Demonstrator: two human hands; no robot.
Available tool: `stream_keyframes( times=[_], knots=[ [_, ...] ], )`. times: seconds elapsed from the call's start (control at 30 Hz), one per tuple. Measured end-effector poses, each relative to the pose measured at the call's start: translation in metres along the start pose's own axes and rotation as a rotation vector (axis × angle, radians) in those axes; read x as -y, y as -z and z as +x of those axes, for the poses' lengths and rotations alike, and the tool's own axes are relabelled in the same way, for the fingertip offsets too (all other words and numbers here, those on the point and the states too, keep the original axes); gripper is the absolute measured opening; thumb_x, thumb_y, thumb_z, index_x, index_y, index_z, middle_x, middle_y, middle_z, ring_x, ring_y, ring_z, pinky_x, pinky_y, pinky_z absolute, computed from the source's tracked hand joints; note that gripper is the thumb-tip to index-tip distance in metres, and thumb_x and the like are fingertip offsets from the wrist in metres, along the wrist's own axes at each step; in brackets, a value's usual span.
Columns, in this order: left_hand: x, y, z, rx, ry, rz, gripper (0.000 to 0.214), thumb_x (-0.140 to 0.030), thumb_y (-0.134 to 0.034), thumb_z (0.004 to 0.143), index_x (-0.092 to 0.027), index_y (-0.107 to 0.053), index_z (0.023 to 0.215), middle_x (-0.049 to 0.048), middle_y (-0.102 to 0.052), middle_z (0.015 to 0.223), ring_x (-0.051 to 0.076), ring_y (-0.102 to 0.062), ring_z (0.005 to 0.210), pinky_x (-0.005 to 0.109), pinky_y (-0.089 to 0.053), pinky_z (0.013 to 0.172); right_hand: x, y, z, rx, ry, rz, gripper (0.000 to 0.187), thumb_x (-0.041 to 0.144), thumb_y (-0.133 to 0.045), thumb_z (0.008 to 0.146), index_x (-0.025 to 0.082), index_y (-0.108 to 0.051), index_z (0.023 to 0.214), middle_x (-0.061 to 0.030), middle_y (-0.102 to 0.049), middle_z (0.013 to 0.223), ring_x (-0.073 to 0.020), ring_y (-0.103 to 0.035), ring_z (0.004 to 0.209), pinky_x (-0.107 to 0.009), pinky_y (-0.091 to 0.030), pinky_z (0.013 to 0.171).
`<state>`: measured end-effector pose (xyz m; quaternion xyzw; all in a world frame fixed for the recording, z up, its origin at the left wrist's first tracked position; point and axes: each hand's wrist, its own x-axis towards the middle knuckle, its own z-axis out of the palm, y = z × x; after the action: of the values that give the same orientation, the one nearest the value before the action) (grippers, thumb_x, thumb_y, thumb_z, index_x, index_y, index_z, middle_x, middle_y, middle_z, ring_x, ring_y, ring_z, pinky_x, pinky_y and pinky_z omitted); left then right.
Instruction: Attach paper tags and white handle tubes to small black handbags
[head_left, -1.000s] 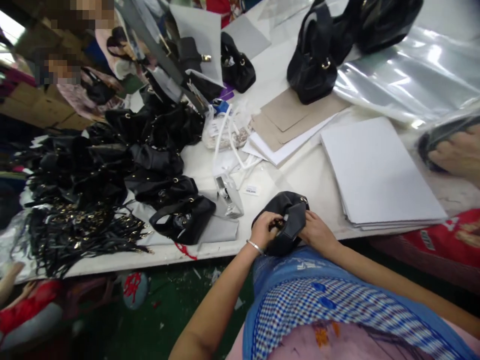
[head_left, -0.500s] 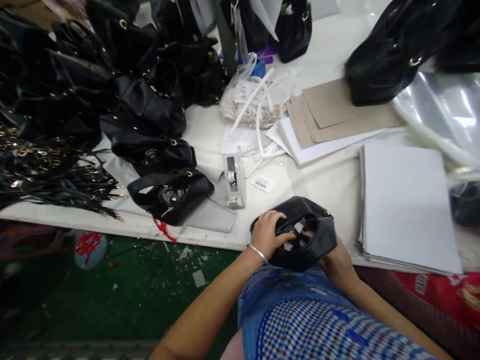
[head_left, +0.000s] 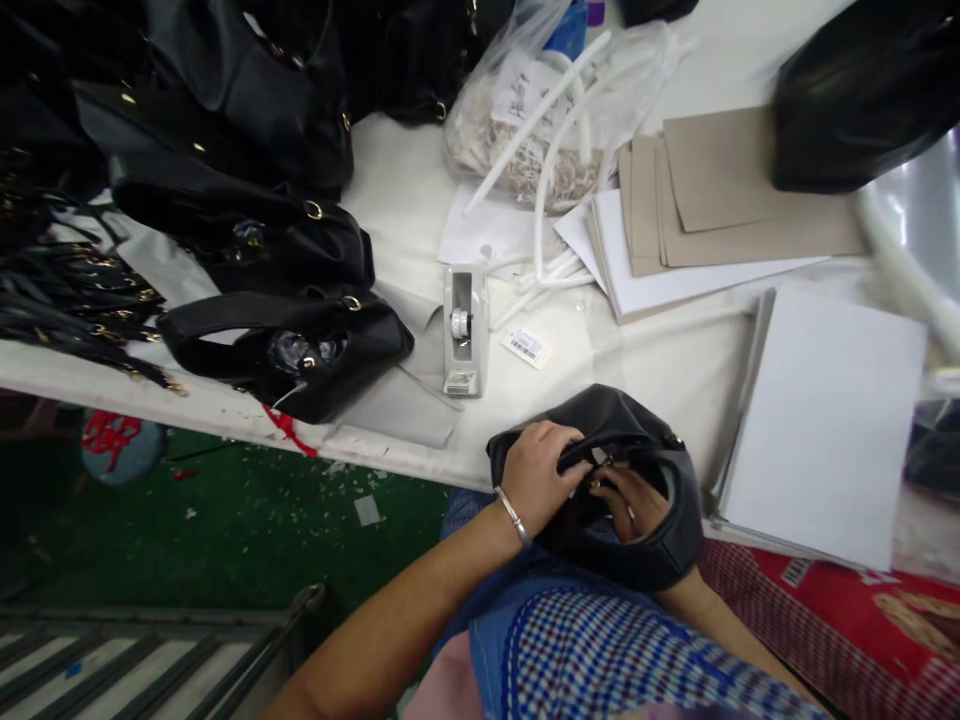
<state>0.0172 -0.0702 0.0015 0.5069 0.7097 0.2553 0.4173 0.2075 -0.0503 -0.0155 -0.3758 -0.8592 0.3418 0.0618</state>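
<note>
Black bag [head_left: 600, 415] in both your hands, lower centre of the frame, at the table's near edge.
Your left hand [head_left: 537, 478] grips the bag's left end, thumb and forefinger at the opening; your right hand [head_left: 636, 502] reaches through the handle loop, fingers bent near a small gold fitting, and whether they pinch anything cannot be told. Close by on the right, a stack of white sheets [head_left: 832, 420] limits room on that side. Above the bag lie a barcode tag [head_left: 526, 346] and, left of it, a tape dispenser [head_left: 466, 375]. At upper centre, white tubes [head_left: 517, 140] cross a clear plastic bag [head_left: 480, 145]; brown cards [head_left: 720, 170] lie to its right. More black bags [head_left: 360, 345] crowd the upper left, the nearest on a grey sheet [head_left: 409, 415].
</note>
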Motion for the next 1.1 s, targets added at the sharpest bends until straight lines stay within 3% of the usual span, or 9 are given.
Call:
stream_keyframes(
  times=[0.1,0.37,0.63,0.73,0.83,1.0,1.1],
  knots=[
    [0.0,0.002,-0.002,0.035,0.025,-0.031,0.019,-0.025,-0.067,0.075,-0.022,-0.061,0.093,-0.0003,-0.061,0.086,0.015,-0.057,0.084,0.026,-0.046,0.076,0.012,0.001,0.01,-0.137,-0.11,0.086,0.004,0.022,-0.049,0.087,0.025,-0.051,0.086,-0.0036,-0.063,0.083,-0.0244,-0.062,0.084,-0.042,-0.048,0.081],
    [0.003,0.018,-0.014,0.197,-0.046,0.036,0.03,-0.018,-0.06,0.079,-0.024,-0.059,0.108,0.002,-0.061,0.096,0.017,-0.057,0.091,0.027,-0.046,0.079,0.025,0.005,0.019,-0.193,-0.189,0.214,0.018,0.025,-0.054,0.086,0.024,-0.045,0.07,-0.0021,-0.063,0.077,-0.0207,-0.06,0.074,-0.037,-0.048,0.073],
    [-0.002,0.022,-0.015,0.232,-0.085,0.063,0.032,-0.033,-0.063,0.08,-0.021,-0.057,0.109,0.0037,-0.058,0.1,0.019,-0.055,0.095,0.03,-0.046,0.083,0.016,-0.003,0.01,-0.254,-0.159,0.239,0.019,0.026,-0.06,0.083,0.022,-0.051,0.067,-0.0001,-0.064,0.076,-0.0179,-0.061,0.074,-0.034,-0.051,0.071],
    [-0.001,0.017,-0.018,0.174,-0.03,0.086,0.032,-0.037,-0.063,0.08,-0.022,-0.057,0.108,0.0033,-0.057,0.1,0.019,-0.054,0.098,0.03,-0.046,0.084,0.003,-0.006,0.002,-0.186,-0.096,0.208,0.01,0.026,-0.057,0.086,0.023,-0.06,0.077,-0.0011,-0.066,0.084,-0.0208,-0.063,0.088,-0.04,-0.05,0.085],
    [0.001,0.011,-0.02,0.154,-0.016,0.124,0.029,-0.036,-0.063,0.081,-0.023,-0.057,0.106,0.0026,-0.057,0.1,0.019,-0.053,0.099,0.03,-0.046,0.083,-0.014,-0.002,-0.006,-0.051,0.044,0.216,0.02,0.022,-0.046,0.092,0.023,-0.065,0.098,-0.0032,-0.068,0.098,-0.0208,-0.061,0.102,-0.04,-0.05,0.091],
    [0.002,0.009,-0.019,0.141,-0.002,0.151,0.029,-0.035,-0.064,0.08,-0.025,-0.057,0.106,0.0012,-0.057,0.101,0.018,-0.054,0.098,0.029,-0.046,0.079,-0.035,0.019,-0.013,0.198,0.232,-0.014,0.036,0.029,-0.052,0.09,0.027,-0.055,0.126,-0.0051,-0.058,0.125,-0.0255,-0.046,0.124,-0.047,-0.039,0.104],
    [0.003,0.009,-0.016,0.147,0.002,0.154,0.028,-0.036,-0.064,0.08,-0.026,-0.058,0.105,0.001,-0.057,0.101,0.018,-0.054,0.098,0.028,-0.046,0.079,-0.04,0.027,-0.014,0.227,0.228,-0.129,0.038,0.023,-0.052,0.091,0.029,-0.053,0.128,-0.0045,-0.058,0.126,-0.0247,-0.047,0.123,-0.047,-0.037,0.105]
  ],
)
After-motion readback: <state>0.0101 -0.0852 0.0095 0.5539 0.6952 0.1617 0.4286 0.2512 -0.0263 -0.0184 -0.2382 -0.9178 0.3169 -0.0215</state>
